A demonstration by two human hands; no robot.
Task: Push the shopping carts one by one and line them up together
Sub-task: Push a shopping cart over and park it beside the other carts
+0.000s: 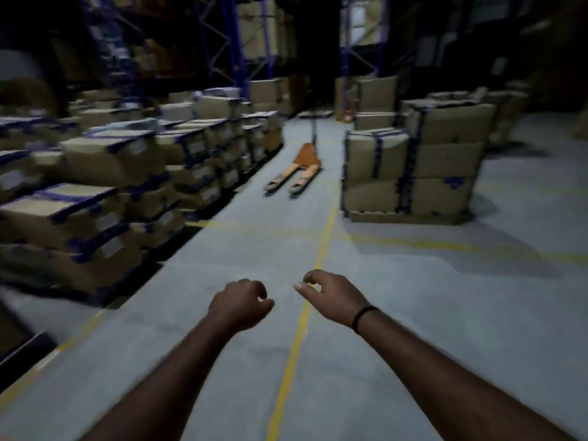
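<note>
No shopping cart shows in this blurred head view. An orange hand pallet truck (pixel 300 168) stands in the aisle ahead, forks pointing toward me, handle upright behind it. My left hand (pixel 238 305) and my right hand (pixel 331 296) reach forward over the grey floor, well short of the truck. Both have loosely curled fingers and hold nothing. A dark band circles my right wrist.
Low stacks of taped cardboard boxes (pixel 108 192) line the left side of the aisle. A pallet of taller boxes (pixel 413 173) stands to the right of the truck. Blue racking (pixel 235 46) rises behind. Yellow lines (pixel 299 329) mark the concrete floor.
</note>
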